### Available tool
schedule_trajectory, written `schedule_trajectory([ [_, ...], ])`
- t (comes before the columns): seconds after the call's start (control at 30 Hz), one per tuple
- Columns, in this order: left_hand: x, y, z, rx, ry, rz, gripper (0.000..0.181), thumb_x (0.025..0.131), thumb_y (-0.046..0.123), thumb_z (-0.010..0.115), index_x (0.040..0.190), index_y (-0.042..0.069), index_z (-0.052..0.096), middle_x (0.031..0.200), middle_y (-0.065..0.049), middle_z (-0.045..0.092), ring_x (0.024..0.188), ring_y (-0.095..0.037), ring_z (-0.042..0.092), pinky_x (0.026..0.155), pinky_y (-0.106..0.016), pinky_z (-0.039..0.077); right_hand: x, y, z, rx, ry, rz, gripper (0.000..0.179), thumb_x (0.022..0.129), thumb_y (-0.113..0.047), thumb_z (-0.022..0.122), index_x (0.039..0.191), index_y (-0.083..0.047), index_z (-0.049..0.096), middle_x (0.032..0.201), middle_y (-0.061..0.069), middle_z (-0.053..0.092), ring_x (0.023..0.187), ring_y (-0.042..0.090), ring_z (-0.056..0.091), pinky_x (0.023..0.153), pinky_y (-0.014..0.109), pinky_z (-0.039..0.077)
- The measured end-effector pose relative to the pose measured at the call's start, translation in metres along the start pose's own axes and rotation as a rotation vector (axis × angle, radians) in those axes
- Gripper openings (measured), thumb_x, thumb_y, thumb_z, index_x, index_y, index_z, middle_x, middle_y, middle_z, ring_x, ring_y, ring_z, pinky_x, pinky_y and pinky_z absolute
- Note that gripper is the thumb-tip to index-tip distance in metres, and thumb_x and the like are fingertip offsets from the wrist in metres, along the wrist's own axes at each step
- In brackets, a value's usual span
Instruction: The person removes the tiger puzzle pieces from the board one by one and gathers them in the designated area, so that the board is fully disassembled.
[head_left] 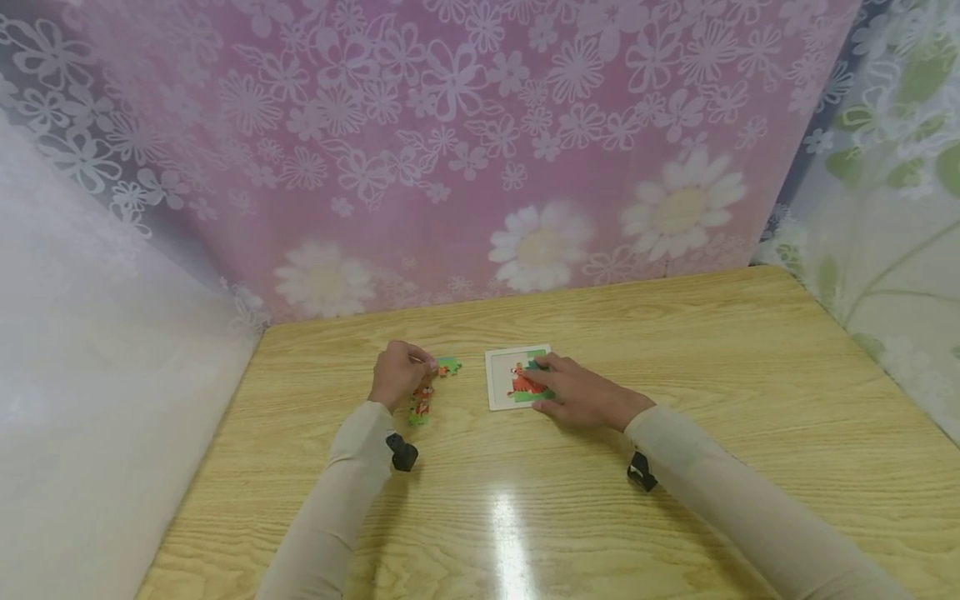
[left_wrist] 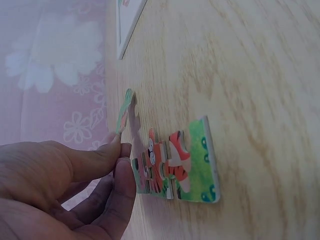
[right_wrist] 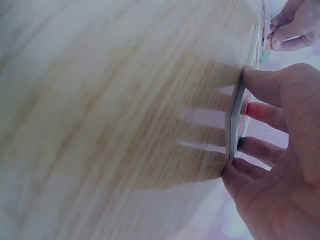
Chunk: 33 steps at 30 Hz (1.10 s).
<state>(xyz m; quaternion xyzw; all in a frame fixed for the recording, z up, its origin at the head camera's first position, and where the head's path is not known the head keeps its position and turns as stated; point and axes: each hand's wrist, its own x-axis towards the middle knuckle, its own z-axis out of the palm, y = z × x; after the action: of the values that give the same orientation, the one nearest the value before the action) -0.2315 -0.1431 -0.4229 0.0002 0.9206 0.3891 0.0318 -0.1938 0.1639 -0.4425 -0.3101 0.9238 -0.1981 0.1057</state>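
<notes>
My left hand [head_left: 399, 375] pinches a green and orange jigsaw piece [head_left: 448, 366] between thumb and fingertips; the left wrist view shows this piece [left_wrist: 124, 112] nearly edge-on, tilted above the table. Just below that hand lie several picture jigsaw pieces [left_wrist: 197, 165] in a column, partly hidden by the fingers. To the right, my right hand [head_left: 581, 392] rests on a white-rimmed puzzle tray [head_left: 491, 396]. Its fingers spread over the tray's red, green and blue picture pieces [head_left: 528, 382], and its thumb touches the near edge. The tray's right side is partly covered.
Both objects lie on a wood-grain table [head_left: 480, 483]. A pink flowered cloth [head_left: 450, 167] hangs behind its far edge, with pale sheets at both sides. Each wrist carries a small black camera [head_left: 402, 452].
</notes>
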Motion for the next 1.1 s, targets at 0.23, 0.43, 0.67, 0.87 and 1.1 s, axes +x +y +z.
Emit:
schedule_trajectory([
  [0.23, 0.000, 0.000, 0.002, 0.042, 0.029, 0.013, 0.013, 0.094, 0.013, 0.074, 0.094, 0.002, 0.080, 0.091, -0.014, 0.076, 0.079, -0.028, 0.071, 0.075, -0.047, 0.058, 0.001, 0.000, 0.000, 0.001, 0.002, -0.002, 0.059, 0.104, -0.030, 0.059, 0.154, -0.005, 0.042, 0.154, 0.025, 0.035, 0.143, 0.045, 0.032, 0.111, 0.057, 0.036],
  [0.43, 0.000, -0.003, 0.004, 0.052, 0.037, 0.009, 0.012, 0.094, 0.014, 0.075, 0.093, 0.003, 0.080, 0.091, -0.013, 0.076, 0.080, -0.027, 0.071, 0.077, -0.048, 0.058, 0.001, 0.000, 0.001, 0.000, 0.002, -0.007, 0.058, 0.104, -0.029, 0.059, 0.154, -0.004, 0.043, 0.154, 0.024, 0.035, 0.142, 0.044, 0.033, 0.111, 0.056, 0.036],
  [0.67, 0.000, -0.003, 0.004, 0.044, 0.042, 0.000, 0.011, 0.093, 0.014, 0.076, 0.092, 0.004, 0.081, 0.092, -0.012, 0.076, 0.081, -0.027, 0.071, 0.081, -0.049, 0.057, -0.001, -0.003, -0.001, 0.015, -0.004, 0.001, 0.058, 0.104, -0.029, 0.059, 0.154, -0.004, 0.042, 0.155, 0.024, 0.034, 0.144, 0.046, 0.030, 0.112, 0.058, 0.035],
  [0.87, -0.001, -0.001, 0.004, 0.067, 0.044, 0.024, 0.012, 0.093, 0.014, 0.076, 0.094, 0.003, 0.080, 0.094, -0.013, 0.076, 0.087, -0.030, 0.070, 0.084, -0.051, 0.055, -0.002, -0.002, -0.001, 0.029, -0.001, 0.010, 0.058, 0.104, -0.029, 0.059, 0.155, -0.006, 0.041, 0.156, 0.025, 0.032, 0.145, 0.046, 0.028, 0.112, 0.058, 0.034],
  [1.1, -0.002, 0.015, 0.008, 0.052, 0.001, 0.060, 0.013, 0.094, 0.015, 0.075, 0.097, 0.004, 0.080, 0.092, -0.009, 0.076, 0.083, -0.026, 0.070, 0.076, -0.044, 0.058, -0.003, 0.001, 0.004, 0.044, 0.032, 0.002, 0.055, 0.104, -0.029, 0.059, 0.152, -0.006, 0.046, 0.158, 0.027, 0.030, 0.147, 0.048, 0.023, 0.113, 0.060, 0.033],
])
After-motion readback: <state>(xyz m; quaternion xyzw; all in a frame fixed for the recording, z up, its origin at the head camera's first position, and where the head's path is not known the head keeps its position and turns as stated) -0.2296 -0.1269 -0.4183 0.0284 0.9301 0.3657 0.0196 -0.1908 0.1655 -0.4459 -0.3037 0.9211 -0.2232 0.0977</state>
